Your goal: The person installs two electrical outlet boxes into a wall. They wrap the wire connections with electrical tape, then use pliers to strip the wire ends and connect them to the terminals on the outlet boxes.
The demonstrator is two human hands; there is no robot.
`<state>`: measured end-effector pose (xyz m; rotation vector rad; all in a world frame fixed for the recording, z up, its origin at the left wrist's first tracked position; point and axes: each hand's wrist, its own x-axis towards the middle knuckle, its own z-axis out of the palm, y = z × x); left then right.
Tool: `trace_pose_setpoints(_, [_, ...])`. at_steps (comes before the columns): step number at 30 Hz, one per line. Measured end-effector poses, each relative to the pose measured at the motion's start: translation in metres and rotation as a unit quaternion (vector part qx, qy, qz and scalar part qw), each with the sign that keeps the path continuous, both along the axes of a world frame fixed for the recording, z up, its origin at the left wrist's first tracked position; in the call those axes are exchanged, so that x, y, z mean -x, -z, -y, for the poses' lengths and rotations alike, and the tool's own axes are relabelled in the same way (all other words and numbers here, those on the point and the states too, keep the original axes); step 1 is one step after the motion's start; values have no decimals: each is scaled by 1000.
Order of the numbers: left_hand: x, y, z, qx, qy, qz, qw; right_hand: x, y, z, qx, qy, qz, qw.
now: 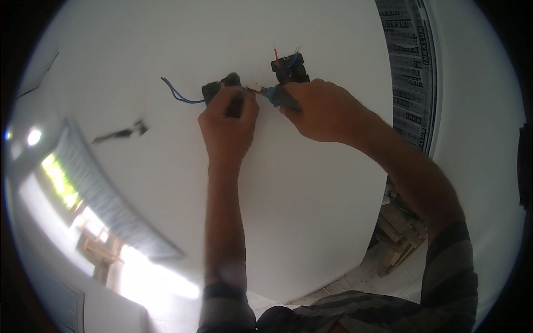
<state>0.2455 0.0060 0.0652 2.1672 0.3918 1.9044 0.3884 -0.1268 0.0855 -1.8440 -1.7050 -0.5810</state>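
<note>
On the white wall (311, 194) in front of me is a black electrical box (211, 89), with a looped blue wire (176, 95) sticking out to its left. My left hand (230, 125) is at this box, fingers pinched together; what lies between the fingertips is hidden. My right hand (327, 111) grips a utility knife (284, 97) with a dark handle and teal collar. The knife's pale tip points left, close to my left fingertips. Just above my right hand sits a second black electrical box (290, 67), with red and blue wires showing at its top.
A dark, ragged hole or mark (125, 133) is on the wall at the left. Window frames wrapped in printed film (411, 72) run along the right. Wood pieces (397, 238) lie on the floor at lower right. Bright light enters through an opening (150, 277) at lower left.
</note>
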Motion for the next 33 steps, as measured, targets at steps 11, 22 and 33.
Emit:
trace_pose_setpoints(11, [-11,6,-12,-58,-15,20,998,-10,15,-12,-42,-3,22,999])
trace_pose_setpoints(22, [-7,-10,-14,-16,44,24,999,-11,12,-33,-93,-61,11,994])
trace_pose_setpoints(33, [-4,-10,-16,-28,42,8,999,-9,7,-27,-76,-63,9,995])
